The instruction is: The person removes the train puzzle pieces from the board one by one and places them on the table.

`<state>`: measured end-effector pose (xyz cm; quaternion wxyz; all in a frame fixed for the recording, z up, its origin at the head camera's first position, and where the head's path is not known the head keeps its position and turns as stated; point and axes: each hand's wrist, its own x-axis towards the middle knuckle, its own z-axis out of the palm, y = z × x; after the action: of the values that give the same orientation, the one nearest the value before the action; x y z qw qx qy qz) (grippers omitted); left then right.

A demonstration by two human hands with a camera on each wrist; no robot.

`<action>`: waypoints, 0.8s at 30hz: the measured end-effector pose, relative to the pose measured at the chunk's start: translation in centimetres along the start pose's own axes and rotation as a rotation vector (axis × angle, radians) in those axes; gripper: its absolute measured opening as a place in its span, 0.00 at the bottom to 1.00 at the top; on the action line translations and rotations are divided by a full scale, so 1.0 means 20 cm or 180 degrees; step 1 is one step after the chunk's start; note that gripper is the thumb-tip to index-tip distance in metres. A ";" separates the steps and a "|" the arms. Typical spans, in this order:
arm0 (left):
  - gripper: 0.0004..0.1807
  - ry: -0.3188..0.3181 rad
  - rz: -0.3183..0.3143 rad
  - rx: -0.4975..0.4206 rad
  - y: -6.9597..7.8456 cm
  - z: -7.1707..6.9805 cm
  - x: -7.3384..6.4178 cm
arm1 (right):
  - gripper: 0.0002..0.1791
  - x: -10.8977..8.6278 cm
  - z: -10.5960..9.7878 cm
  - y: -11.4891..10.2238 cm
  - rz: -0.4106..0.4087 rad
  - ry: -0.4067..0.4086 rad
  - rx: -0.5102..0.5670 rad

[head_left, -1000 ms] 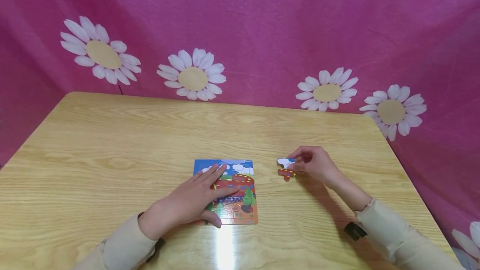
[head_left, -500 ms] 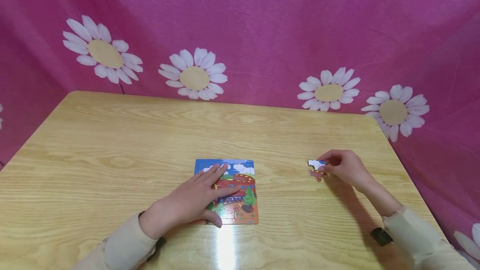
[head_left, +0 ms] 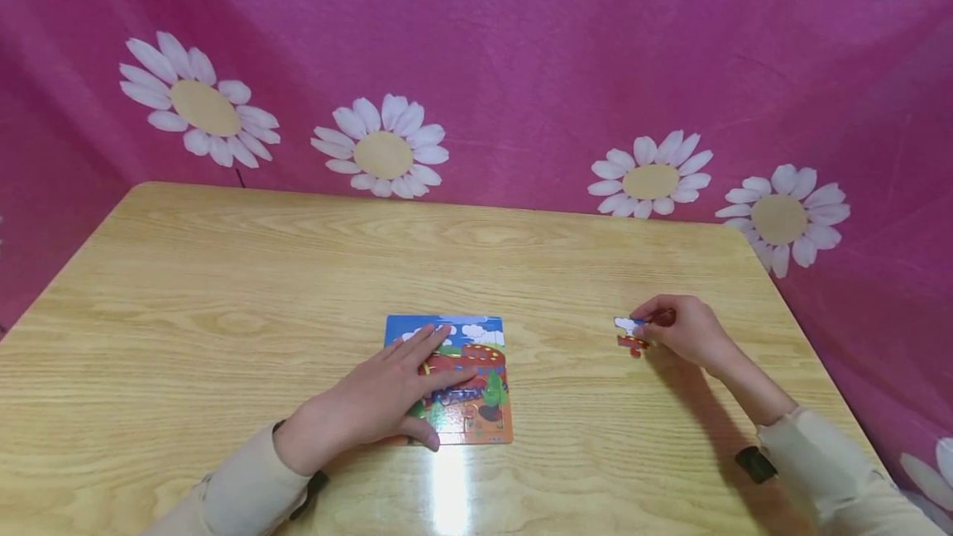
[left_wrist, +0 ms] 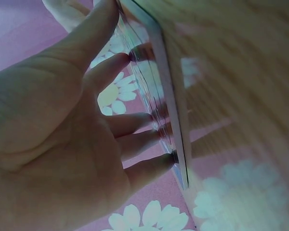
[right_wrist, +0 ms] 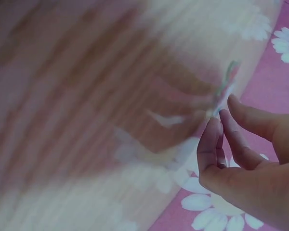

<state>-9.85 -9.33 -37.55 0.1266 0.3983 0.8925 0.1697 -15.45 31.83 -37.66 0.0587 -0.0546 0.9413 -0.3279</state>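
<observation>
A square jigsaw puzzle [head_left: 487, 430] with blue sky, white clouds, a red shape and a green tree lies flat on the table. My left hand [head_left: 380, 395] rests on its left part with fingers spread, hiding some of the picture. In the left wrist view, the fingertips [left_wrist: 144, 118] touch the puzzle's top face. Well to the right of it, my right hand [head_left: 685, 333] pinches a small jigsaw piece [head_left: 628, 326] between thumb and fingers. Cloud and sky show on the piece, with red below; I cannot tell whether this is one piece or two.
The wood-grain table [head_left: 298, 271] has a glossy top with a bright reflection near the front. A pink cloth [head_left: 514, 64] with white daisies hangs behind it and along the sides.
The right hand has moved to the right with the jigsaw piece, away from the puzzle, and then stayed nearly still. My left hand keeps its place on the puzzle.
</observation>
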 end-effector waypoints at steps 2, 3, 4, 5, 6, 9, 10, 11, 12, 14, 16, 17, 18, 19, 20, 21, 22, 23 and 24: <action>0.45 0.0020 0.0029 -0.0009 0.00 0.00 0.00 | 0.09 0.00 -0.01 -0.01 -0.0028 0.0006 -0.0005; 0.45 0.0034 0.0039 -0.0012 0.00 0.00 0.00 | 0.09 0.00 -0.01 -0.02 -0.0049 0.0014 -0.0008; 0.45 0.0040 0.0046 -0.0013 0.00 0.00 0.00 | 0.09 0.00 -0.02 -0.04 -0.0078 0.0016 0.0008; 0.45 0.0044 0.0048 -0.0013 0.00 0.00 0.00 | 0.10 0.01 -0.01 -0.06 -0.0114 0.0007 0.0046; 0.45 0.0052 0.0050 -0.0015 0.00 0.00 0.00 | 0.10 0.01 0.00 -0.08 -0.0155 -0.0003 0.0101; 0.45 0.0081 0.0049 0.0012 0.00 0.00 0.00 | 0.10 0.03 0.06 -0.18 -0.0200 -0.0104 0.0382; 0.45 0.0078 0.0034 0.0007 0.00 0.00 0.00 | 0.10 0.04 0.09 -0.21 -0.0225 -0.0145 0.0514; 0.45 0.0074 0.0015 0.0001 0.00 -0.01 -0.01 | 0.10 0.05 0.12 -0.25 -0.0256 -0.0191 0.0654; 0.46 0.0078 0.0002 0.0000 -0.01 -0.01 -0.01 | 0.10 0.07 0.15 -0.28 -0.0292 -0.0231 0.0775; 0.46 0.0081 -0.0014 -0.0002 -0.02 -0.02 -0.02 | 0.10 0.10 0.22 -0.35 -0.0330 -0.0325 0.0972; 0.45 0.0076 -0.0036 -0.0035 -0.03 -0.02 -0.03 | 0.10 0.12 0.28 -0.42 -0.0399 -0.0408 0.1129; 0.45 0.0079 -0.0041 -0.0036 -0.03 -0.03 -0.03 | 0.09 0.13 0.31 -0.45 -0.0420 -0.0450 0.1169; 0.45 0.0091 -0.0037 -0.0028 -0.03 -0.03 -0.04 | 0.09 0.14 0.34 -0.48 -0.0443 -0.0481 0.1186; 0.45 0.0106 -0.0027 -0.0012 -0.04 -0.03 -0.04 | 0.09 0.15 0.37 -0.51 -0.0443 -0.0511 0.1203; 0.44 0.0110 -0.0030 -0.0004 -0.04 -0.03 -0.05 | 0.09 0.15 0.39 -0.54 -0.0467 -0.0547 0.1234; 0.44 0.0115 -0.0039 -0.0002 -0.04 -0.03 -0.06 | 0.09 0.16 0.42 -0.57 -0.0486 -0.0580 0.1266; 0.43 0.0117 -0.0054 0.0011 -0.04 -0.03 -0.06 | 0.09 0.16 0.44 -0.59 -0.0489 -0.0614 0.1266; 0.42 0.0107 -0.0072 0.0020 -0.04 -0.03 -0.07 | 0.09 0.17 0.46 -0.62 -0.0502 -0.0644 0.1276; 0.42 0.0103 -0.0085 0.0032 -0.04 -0.03 -0.07 | 0.09 0.17 0.48 -0.64 -0.0512 -0.0666 0.1283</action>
<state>-9.70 -11.02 -37.22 0.1124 0.3841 0.9005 0.1700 -16.62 15.53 -37.40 0.1392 -0.1502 0.8383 -0.5053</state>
